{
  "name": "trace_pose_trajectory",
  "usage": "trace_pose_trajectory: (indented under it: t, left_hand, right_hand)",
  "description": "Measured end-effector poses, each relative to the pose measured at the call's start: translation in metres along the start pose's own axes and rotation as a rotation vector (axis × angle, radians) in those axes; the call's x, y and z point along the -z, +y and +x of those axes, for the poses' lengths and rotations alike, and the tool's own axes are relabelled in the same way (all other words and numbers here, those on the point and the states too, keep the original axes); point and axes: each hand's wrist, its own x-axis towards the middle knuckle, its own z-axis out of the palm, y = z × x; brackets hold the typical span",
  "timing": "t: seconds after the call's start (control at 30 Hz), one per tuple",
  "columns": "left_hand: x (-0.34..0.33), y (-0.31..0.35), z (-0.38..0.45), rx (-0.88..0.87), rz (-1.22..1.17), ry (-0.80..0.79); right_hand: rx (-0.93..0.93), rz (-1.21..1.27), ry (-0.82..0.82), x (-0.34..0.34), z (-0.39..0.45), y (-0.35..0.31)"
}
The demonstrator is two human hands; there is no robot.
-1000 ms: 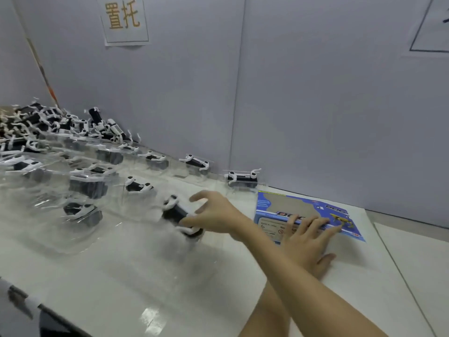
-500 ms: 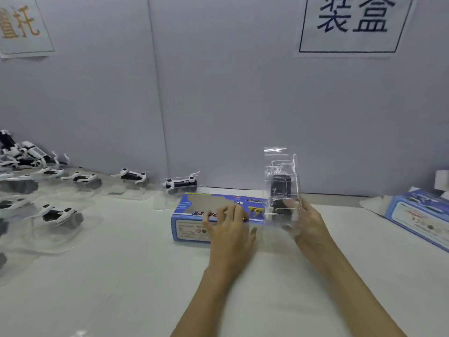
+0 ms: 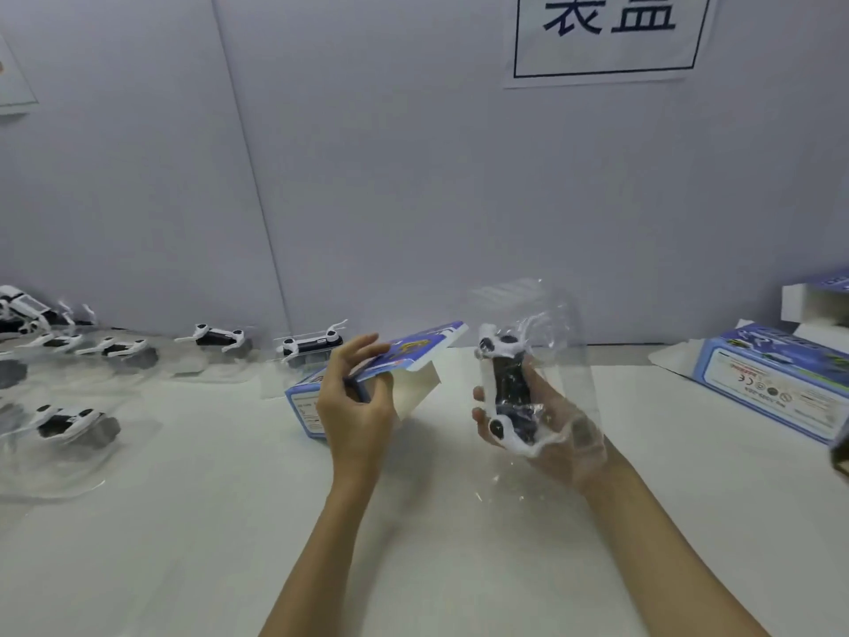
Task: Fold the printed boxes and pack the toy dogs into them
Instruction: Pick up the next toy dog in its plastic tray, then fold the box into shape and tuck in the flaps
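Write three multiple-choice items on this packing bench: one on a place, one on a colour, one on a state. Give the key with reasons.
1. Where is the black-and-white toy dog in its clear plastic tray?
A. in the right hand
B. inside the box
C. on the white table

2. Main colour of the printed cardboard box by the left hand?
A. red
B. blue
C. green

3. That box's top flap is:
A. taped shut
C. torn off
B. lifted open

Key: A, the right hand grips the tray above the table; B, its printed sides are blue; B, the left hand holds the flap raised.

box [image 3: 317,397] centre on table [image 3: 229,521] | held toy dog [image 3: 507,393] just right | more dogs [image 3: 216,337] left — second box [image 3: 772,383] far right
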Motion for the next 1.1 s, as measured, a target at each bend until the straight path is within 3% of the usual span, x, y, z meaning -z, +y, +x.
trace_pose_trajectory:
  t: [0.1,0.27,0.37,0.5,0.7,1.1]
  left_hand:
    - [0.0,0.002,0.0,0.008,-0.021,0.014]
    - [0.007,0.005,0.006,-0.027,0.015,0.055]
    - [0.008,0.005,0.008,-0.034,0.025,0.018]
    - [0.005,0.011,0.002,-0.033,0.053,-0.071]
    - [0.002,0.011,-0.004,-0.05,0.135,-0.189]
    - [0.002,0.004,-0.006,-0.143,0.248,-0.295]
  right_hand:
    - [-0.049,-0.26,-0.136,-0.014,-0.002,0.001]
    - [-0.204,-0.449,-0.115,-0.015,-0.006,0.004]
    - [-0.084,-0.475,0.01,-0.015,-0.014,0.01]
    - [0.144,-0.783,0.136,-0.013,-0.011,0.012]
    - [0.398,-1.022,0.344,-0.017,-0.006,0.007]
    - [0.539,-1.16,0.63,-0.015,-0.006,0.002]
